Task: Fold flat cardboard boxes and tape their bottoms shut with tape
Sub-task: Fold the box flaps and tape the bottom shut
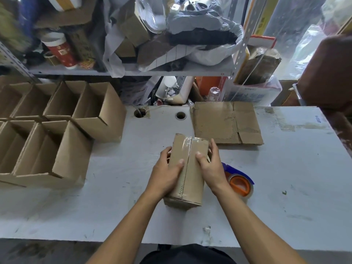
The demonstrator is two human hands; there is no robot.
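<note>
Both hands clasp the taped box, its long axis running away from me.

Left of the box, finished open boxes stand in rows on the table. My left hand grips the box's left flank, thumb pressed beside the taped seam; my right hand grips its right flank, thumb likewise on top. Both are equally near. I judge the seam sealed, so the box goes left next. Right of the box lies the tape dispenser; beyond it, a flat cardboard.
</note>
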